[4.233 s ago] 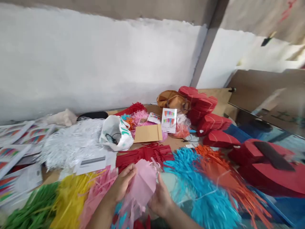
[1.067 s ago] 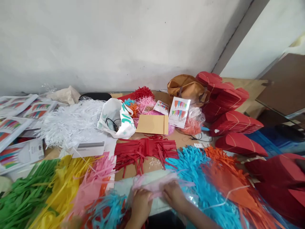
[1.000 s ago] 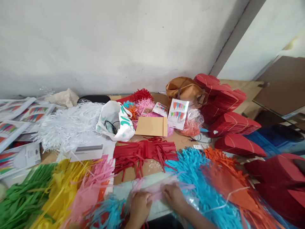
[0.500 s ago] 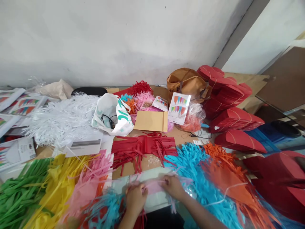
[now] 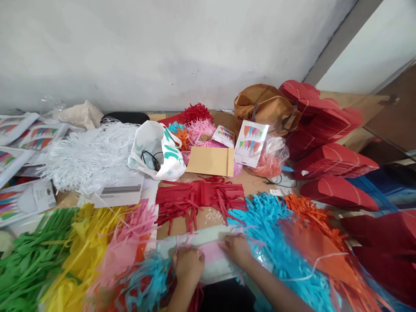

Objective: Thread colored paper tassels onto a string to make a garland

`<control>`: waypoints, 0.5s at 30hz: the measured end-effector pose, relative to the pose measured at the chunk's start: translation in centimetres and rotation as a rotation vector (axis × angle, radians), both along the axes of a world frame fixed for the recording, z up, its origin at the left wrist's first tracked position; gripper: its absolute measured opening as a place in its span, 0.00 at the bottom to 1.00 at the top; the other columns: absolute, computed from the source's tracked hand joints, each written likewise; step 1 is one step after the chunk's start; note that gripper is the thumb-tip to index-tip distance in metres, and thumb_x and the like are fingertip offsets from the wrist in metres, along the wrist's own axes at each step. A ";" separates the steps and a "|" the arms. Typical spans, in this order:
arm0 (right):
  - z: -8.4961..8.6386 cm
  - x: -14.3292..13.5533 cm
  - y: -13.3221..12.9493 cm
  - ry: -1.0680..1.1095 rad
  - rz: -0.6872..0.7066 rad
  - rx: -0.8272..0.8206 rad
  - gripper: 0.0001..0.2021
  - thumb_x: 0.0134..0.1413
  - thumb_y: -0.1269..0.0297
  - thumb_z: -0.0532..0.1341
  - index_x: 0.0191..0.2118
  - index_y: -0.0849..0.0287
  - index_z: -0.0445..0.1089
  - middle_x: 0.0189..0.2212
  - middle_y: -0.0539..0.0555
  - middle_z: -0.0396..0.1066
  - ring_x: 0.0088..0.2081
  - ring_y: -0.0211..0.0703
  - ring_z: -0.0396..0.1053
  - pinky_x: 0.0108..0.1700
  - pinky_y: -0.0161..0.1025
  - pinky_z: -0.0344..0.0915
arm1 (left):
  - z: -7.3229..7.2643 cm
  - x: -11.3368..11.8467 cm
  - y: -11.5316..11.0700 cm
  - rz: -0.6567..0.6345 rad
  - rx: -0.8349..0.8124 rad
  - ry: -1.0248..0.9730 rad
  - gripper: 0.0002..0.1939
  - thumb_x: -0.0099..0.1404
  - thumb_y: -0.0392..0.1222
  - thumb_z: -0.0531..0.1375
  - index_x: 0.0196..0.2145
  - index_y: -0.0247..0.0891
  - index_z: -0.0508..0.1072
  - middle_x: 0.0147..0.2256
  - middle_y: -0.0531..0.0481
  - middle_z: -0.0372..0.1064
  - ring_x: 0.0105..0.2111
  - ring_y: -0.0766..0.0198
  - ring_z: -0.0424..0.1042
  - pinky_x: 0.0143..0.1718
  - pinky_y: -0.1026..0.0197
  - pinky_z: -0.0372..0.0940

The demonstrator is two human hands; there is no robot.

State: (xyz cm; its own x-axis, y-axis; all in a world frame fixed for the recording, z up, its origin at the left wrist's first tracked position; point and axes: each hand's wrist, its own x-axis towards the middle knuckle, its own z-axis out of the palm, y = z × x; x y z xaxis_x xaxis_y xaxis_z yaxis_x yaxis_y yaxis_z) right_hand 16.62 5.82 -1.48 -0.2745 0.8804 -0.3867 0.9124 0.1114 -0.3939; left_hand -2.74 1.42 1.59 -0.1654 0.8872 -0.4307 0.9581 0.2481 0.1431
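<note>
A pale pink fringed strip of thin paper (image 5: 211, 253) stretches between my two hands over a whitish padded surface (image 5: 216, 269). My left hand (image 5: 188, 265) is closed on the strip's left part, its fingertips partly hidden. On the other side, my right hand (image 5: 236, 249) pinches the strip, with loose pink fringes beyond it. Just past my hands lie small pale bits (image 5: 213, 216) and a dark red fringed paper (image 5: 204, 193) spread flat. Light blue fringes (image 5: 147, 279) sit beside my left wrist.
Green (image 5: 29, 242), yellow (image 5: 86, 242) and pink fringed papers (image 5: 121, 251) lie left; blue (image 5: 276, 234) and orange ones (image 5: 320, 242) lie right. Behind are a white bag (image 5: 156, 151), a brown envelope (image 5: 210, 160), and a tan bag (image 5: 263, 106). Red paper stacks (image 5: 334, 160) line the right.
My hands have lowered slightly onto the padded surface, and the pink strip lies flatter between them. The whole view has shifted a little.
</note>
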 end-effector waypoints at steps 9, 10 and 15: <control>-0.3 -0.1 -0.1 -0.025 0.010 0.031 0.14 0.60 0.53 0.59 0.30 0.56 0.75 0.28 0.54 0.79 0.32 0.47 0.73 0.45 0.43 0.56 | -0.6 0.0 0.0 -0.016 0.048 0.007 0.18 0.63 0.46 0.52 0.32 0.42 0.81 0.35 0.43 0.79 0.44 0.50 0.73 0.52 0.45 0.53; -0.4 -0.1 -0.1 -0.029 0.011 0.037 0.14 0.60 0.54 0.59 0.30 0.56 0.75 0.29 0.54 0.79 0.32 0.47 0.73 0.45 0.43 0.56 | -0.6 -0.1 0.0 -0.017 0.059 0.008 0.17 0.63 0.46 0.53 0.32 0.42 0.81 0.34 0.44 0.79 0.43 0.50 0.73 0.52 0.45 0.53; -0.5 -0.8 -0.3 -0.051 0.012 0.066 0.10 0.58 0.58 0.60 0.32 0.57 0.74 0.29 0.56 0.79 0.32 0.50 0.74 0.44 0.45 0.56 | -0.6 -0.2 -0.2 -0.031 0.160 0.058 0.18 0.64 0.42 0.54 0.48 0.34 0.74 0.43 0.39 0.75 0.47 0.47 0.69 0.54 0.43 0.52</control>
State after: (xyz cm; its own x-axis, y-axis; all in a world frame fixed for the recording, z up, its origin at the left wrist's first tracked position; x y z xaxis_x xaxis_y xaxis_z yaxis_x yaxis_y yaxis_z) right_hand 15.86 5.49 -2.01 -0.2664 0.9014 -0.3413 0.9295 0.1465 -0.3385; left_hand -2.98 1.20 0.99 -0.1571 0.9487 -0.2745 0.9728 0.1965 0.1223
